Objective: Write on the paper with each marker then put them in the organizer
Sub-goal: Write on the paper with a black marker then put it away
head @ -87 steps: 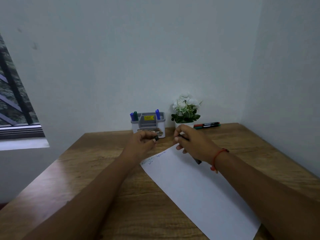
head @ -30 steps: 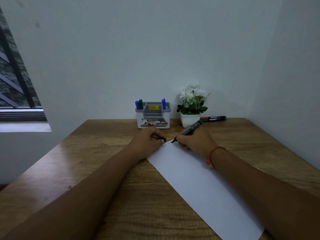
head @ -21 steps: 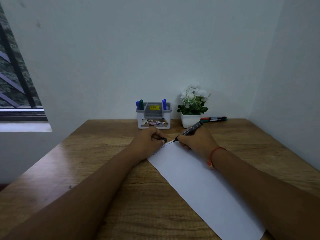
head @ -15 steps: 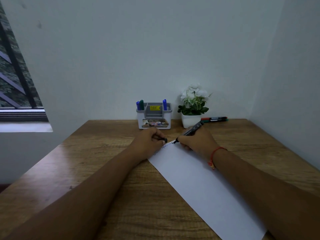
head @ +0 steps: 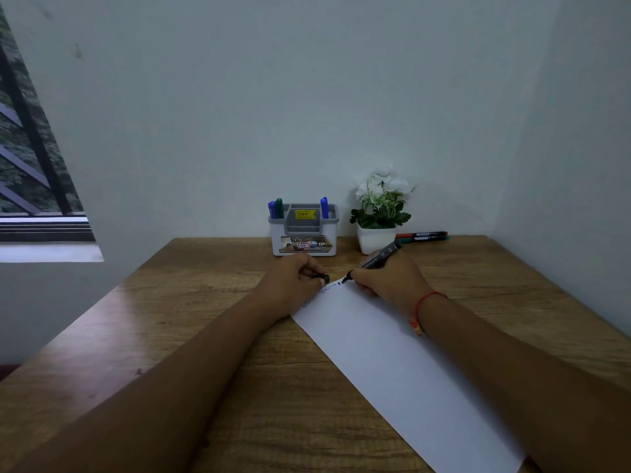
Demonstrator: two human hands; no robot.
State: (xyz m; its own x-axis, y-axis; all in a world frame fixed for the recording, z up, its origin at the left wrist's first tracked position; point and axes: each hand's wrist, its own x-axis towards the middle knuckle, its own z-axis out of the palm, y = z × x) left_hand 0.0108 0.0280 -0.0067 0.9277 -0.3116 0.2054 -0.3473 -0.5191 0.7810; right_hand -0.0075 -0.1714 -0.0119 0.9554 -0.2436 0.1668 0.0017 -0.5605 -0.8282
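Right hand (head: 387, 283) holds the black marker (head: 379, 258) tight in its fingers, and the tip is down on the far end of the paper (head: 403, 363). Some black letters sit just beside the tip, next to thin blue writing. Left hand (head: 290, 281) is curled around the small black cap (head: 323, 278) and rests on the near corner of the paper, so it helps hold the sheet down.

What could go wrong? The tip is very close to the paper's far edge, so a long stroke could slip off and mark the wooden table (head: 170, 336). The side of the writing hand lies on the sheet, so it could smear wet ink. If the left hand lifts, the paper could slide. The cap could also drop and roll away.

Behind the hands, by the wall, stands the organizer (head: 304, 249). Its left slot holds a blue marker (head: 271, 209) and a green marker (head: 279, 208). Its right slot holds a second blue marker (head: 324, 208). Nothing pokes out of the middle slots. A white flower pot (head: 375, 238) with white flowers is just beside it. Two more markers (head: 421, 235) lie on the table past the pot, not yet put away
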